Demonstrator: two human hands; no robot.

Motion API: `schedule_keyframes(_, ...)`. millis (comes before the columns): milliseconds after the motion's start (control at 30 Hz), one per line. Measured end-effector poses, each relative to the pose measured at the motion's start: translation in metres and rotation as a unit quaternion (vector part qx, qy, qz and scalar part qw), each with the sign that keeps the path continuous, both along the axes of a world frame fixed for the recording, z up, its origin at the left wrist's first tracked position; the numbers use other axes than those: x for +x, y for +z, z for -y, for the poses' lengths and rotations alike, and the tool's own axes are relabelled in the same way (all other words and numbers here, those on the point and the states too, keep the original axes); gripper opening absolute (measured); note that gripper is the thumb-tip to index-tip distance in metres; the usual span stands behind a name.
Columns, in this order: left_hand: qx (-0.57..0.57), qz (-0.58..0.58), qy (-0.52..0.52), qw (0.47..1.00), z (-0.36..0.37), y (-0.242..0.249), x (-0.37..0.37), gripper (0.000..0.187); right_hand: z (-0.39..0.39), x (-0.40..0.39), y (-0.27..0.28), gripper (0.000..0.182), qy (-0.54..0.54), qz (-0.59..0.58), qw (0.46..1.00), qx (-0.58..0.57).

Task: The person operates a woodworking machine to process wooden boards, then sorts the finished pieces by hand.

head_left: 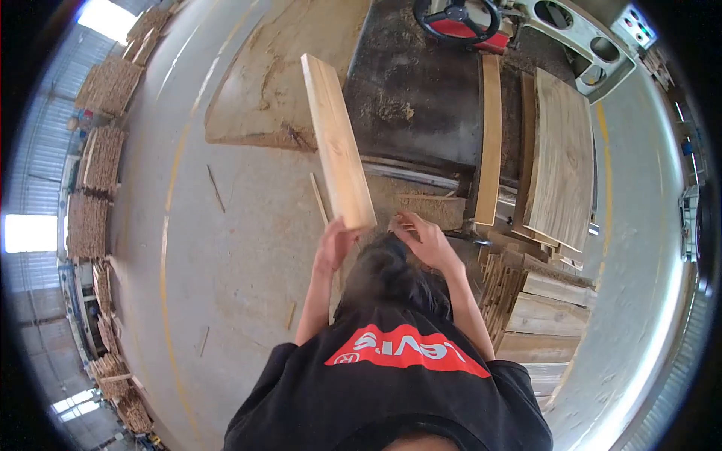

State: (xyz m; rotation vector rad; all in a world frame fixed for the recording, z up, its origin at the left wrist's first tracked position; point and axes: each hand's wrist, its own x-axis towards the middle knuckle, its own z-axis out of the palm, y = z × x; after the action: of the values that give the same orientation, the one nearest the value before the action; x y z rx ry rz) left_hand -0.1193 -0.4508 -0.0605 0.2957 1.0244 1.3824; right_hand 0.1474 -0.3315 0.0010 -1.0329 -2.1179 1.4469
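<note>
My left hand (338,245) is closed on the near end of a long, pale wooden board (338,139). The board slants up and away from me, its far end to the left. Just right of that end, my right hand (423,241) hangs in the air with curved fingers a little apart, and I see nothing in it. Below both hands is my black shirt (391,383) with a red print. Beyond them stands a dark machine table (421,113) strewn with sawdust, with another narrow board (490,143) lying along its right part.
A black handwheel (459,19) stands at the table's far end. Wide planks (560,158) lie to the right, above a stack of boards (545,319). Sawdust (278,75) covers the floor at far left, where thin offcuts (216,188) lie. Wood stacks (98,158) line the left wall.
</note>
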Motion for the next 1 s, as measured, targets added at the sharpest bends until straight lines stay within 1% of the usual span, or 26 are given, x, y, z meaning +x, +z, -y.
schedule_keyframes(33, -0.013, -0.08, -0.009, 0.997, 0.011, -0.027, 0.001, 0.06, -0.002, -0.009, -0.016, 0.054, -0.039, -0.04, 0.996, -0.067)
schedule_keyframes(67, -0.025, -0.16, -0.017, 0.987, 0.019, -0.041, 0.002, 0.057, -0.007, -0.017, -0.028, 0.056, -0.071, -0.06, 0.989, -0.112)
schedule_keyframes(133, -0.027, -0.186, -0.036, 0.982, 0.026, -0.026, 0.012, 0.061, -0.015, -0.035, -0.048, 0.06, -0.136, -0.1, 0.964, -0.205)
schedule_keyframes(167, -0.029, -0.197, -0.048, 0.979, 0.029, -0.02, 0.013, 0.063, -0.017, -0.043, -0.058, 0.062, -0.15, -0.118, 0.94, -0.282)
schedule_keyframes(233, -0.066, -0.059, -0.069, 0.994, 0.037, -0.02, 0.012, 0.064, -0.02, -0.049, -0.074, 0.065, -0.173, -0.147, 0.875, -0.428)
schedule_keyframes(267, -0.082, 0.012, -0.077, 0.994, 0.038, -0.025, 0.014, 0.064, -0.018, -0.051, -0.087, 0.066, -0.174, -0.118, 0.903, -0.375)
schedule_keyframes(300, -0.069, 0.066, -0.103, 0.99, 0.037, -0.041, 0.013, 0.068, -0.014, -0.053, -0.101, 0.067, -0.172, -0.089, 0.928, -0.319)
schedule_keyframes(333, -0.057, 0.111, -0.103, 0.987, 0.032, -0.04, 0.02, 0.071, -0.01, -0.054, -0.107, 0.068, -0.169, -0.058, 0.948, -0.262)
schedule_keyframes(367, -0.045, 0.157, -0.1, 0.981, 0.026, -0.032, 0.032, 0.074, -0.005, -0.048, -0.097, 0.063, -0.204, -0.024, 0.966, -0.158)
schedule_keyframes(400, -0.035, 0.203, -0.097, 0.974, 0.02, -0.021, 0.042, 0.076, -0.008, -0.037, -0.075, 0.06, -0.183, -0.01, 0.976, -0.12)
schedule_keyframes(433, -0.01, 0.193, -0.106, 0.975, 0.012, -0.008, 0.05, 0.087, -0.012, -0.022, -0.037, 0.058, -0.161, 0.003, 0.984, -0.081)
schedule_keyframes(467, 0.023, 0.224, -0.127, 0.966, 0.001, 0.006, 0.051, 0.089, -0.019, -0.01, -0.008, 0.056, -0.137, 0.016, 0.99, -0.041)
schedule_keyframes(500, 0.054, 0.255, -0.148, 0.954, -0.008, 0.021, 0.051, 0.092, -0.024, 0.0, 0.006, 0.054, -0.155, 0.012, 0.984, 0.081)
schedule_keyframes(533, 0.084, 0.286, -0.169, 0.939, -0.014, 0.027, 0.05, 0.095, -0.03, 0.011, 0.014, 0.053, -0.171, 0.009, 0.964, 0.202)
schedule_keyframes(567, 0.1, 0.315, -0.171, 0.928, -0.018, 0.024, 0.05, 0.097, -0.04, 0.021, 0.006, 0.052, -0.203, 0.039, 0.93, 0.305)
schedule_keyframes(600, 0.116, 0.343, -0.175, 0.916, -0.022, 0.018, 0.05, 0.099, -0.049, 0.032, 0.005, 0.056, -0.234, 0.077, 0.906, 0.345)
schedule_keyframes(633, 0.132, 0.37, -0.179, 0.902, -0.029, 0.012, 0.05, 0.101, -0.055, 0.042, 0.003, 0.064, -0.271, 0.145, 0.884, 0.353)
schedule_keyframes(733, 0.101, 0.349, -0.19, 0.912, -0.049, 0.02, 0.054, 0.098, -0.07, 0.059, 0.008, 0.084, -0.353, 0.328, 0.795, 0.369)
schedule_keyframes(767, 0.064, 0.318, -0.183, 0.928, -0.051, 0.015, 0.055, 0.097, -0.072, 0.062, 0.01, 0.09, -0.373, 0.385, 0.76, 0.368)
schedule_keyframes(833, -0.011, 0.25, -0.165, 0.954, -0.057, 0.003, 0.054, 0.096, -0.08, 0.072, -0.002, 0.095, -0.376, 0.302, 0.856, 0.188)
schedule_keyframes(867, -0.03, 0.171, -0.179, 0.968, -0.063, -0.002, 0.051, 0.093, -0.084, 0.073, -0.003, 0.097, -0.37, 0.254, 0.889, 0.095)
schedule_keyframes(933, -0.068, 0.014, -0.204, 0.977, -0.067, -0.013, 0.045, 0.088, -0.078, 0.069, -0.011, 0.096, -0.379, 0.24, 0.877, 0.175)
schedule_keyframes(1000, -0.083, -0.113, -0.161, 0.977, -0.073, -0.001, 0.043, 0.091, -0.076, 0.069, -0.011, 0.096, -0.369, 0.231, 0.867, 0.244)
